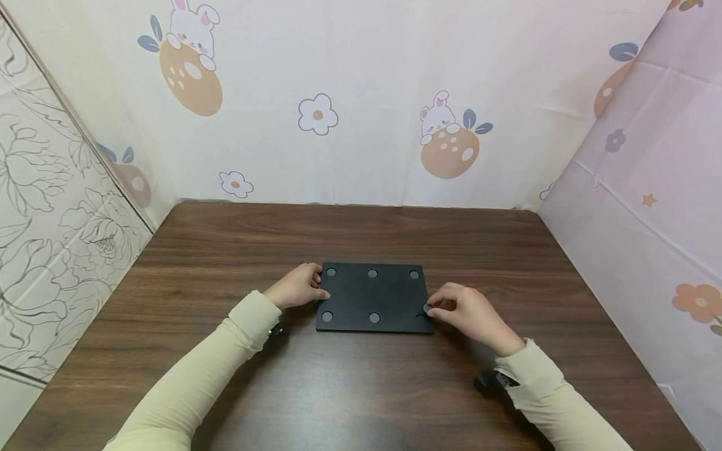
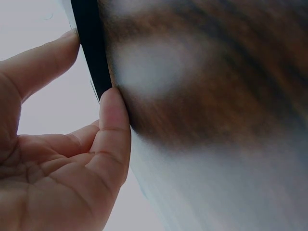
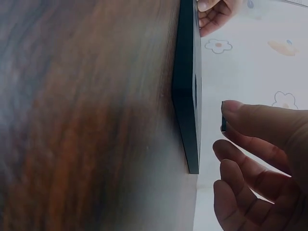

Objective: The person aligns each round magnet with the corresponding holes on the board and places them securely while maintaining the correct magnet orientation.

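Note:
A flat black board point(image 1: 376, 297) lies on the table, with round grey discs point(image 1: 375, 318) set along its far and near edges. My left hand point(image 1: 298, 287) holds the board's left edge; the left wrist view shows the thumb point(image 2: 62, 48) on one side of it and a fingertip on the other. Over the board's near right corner, my right hand point(image 1: 470, 311) pinches a small dark disc point(image 3: 224, 117) between thumb and finger. In the right wrist view this disc stands edge-on, apart from the board. A round recess point(image 1: 421, 317) shows at that corner.
The brown wooden table point(image 1: 350, 388) extends around the board on all sides. A patterned cloth point(image 1: 372, 150) hangs behind the table, with more cloth at the right and a flower-print panel point(image 1: 56, 207) at the left. Dark devices point(image 1: 489, 382) sit at the wrists.

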`<state>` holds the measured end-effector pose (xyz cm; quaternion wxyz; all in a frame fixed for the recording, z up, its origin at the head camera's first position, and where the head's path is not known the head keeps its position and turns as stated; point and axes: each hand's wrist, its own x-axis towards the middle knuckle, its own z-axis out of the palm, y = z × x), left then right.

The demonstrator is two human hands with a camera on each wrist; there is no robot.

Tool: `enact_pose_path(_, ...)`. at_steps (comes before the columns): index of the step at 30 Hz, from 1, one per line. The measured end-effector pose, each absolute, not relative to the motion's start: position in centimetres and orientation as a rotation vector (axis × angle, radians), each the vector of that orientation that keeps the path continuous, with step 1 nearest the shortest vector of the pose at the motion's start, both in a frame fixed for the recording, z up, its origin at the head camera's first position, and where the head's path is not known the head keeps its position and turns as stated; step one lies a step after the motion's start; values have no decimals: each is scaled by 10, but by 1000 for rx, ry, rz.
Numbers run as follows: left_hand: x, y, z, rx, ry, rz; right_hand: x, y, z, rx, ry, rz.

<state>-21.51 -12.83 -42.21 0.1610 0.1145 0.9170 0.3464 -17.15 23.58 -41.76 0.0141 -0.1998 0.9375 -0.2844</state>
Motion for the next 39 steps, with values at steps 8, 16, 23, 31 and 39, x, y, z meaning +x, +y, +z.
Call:
enact_pose_path(8, -216, -128, -423, 324, 2625, 986, -170, 232, -418, -667, 2916, -822)
enact_pose_path(16, -216, -128, -423, 328, 2627, 985, -169, 230, -418, -641, 2887, -800)
enact_pose_path(23, -216, -128, -423, 332, 2623, 989, -169, 228, -418, -649, 2871, -782)
enact_pose_path(31, -216, -128, -423, 333, 2617, 988, -167, 227, -417, -651, 2831, -754)
enact_pose_path(39, -215, -128, -422, 333, 2615, 995, -166, 226, -416, -644, 2821, -745)
